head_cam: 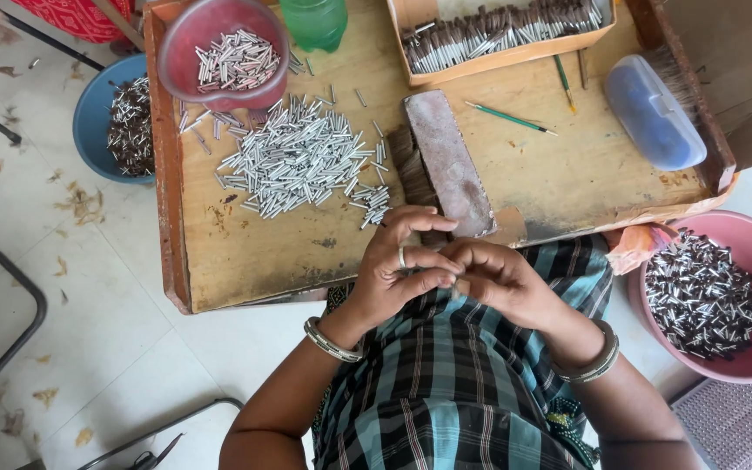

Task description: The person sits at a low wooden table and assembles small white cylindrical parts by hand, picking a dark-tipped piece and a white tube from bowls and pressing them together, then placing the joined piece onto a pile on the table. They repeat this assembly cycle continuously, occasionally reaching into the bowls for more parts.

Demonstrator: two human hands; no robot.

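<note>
A: Shiny silver metal tubes (298, 161), thin and short, lie in a big heap on the flat wooden worktop (245, 252). More sit in the round pink plastic bowl (186, 43).

B: What do the hands do?

A: The left hand (393, 270) and right hand (498, 278) meet just above the lap, at the worktop's near edge. The fingertips pinch together in a narrow grip. Something tiny may be between them, but I cannot tell.

B: How would a tube feel?

A: I think light, hard, smooth and slippery. Pinch it at the middle. Beside the heap lies a long brown block (447, 165), rough and dusty.
</note>
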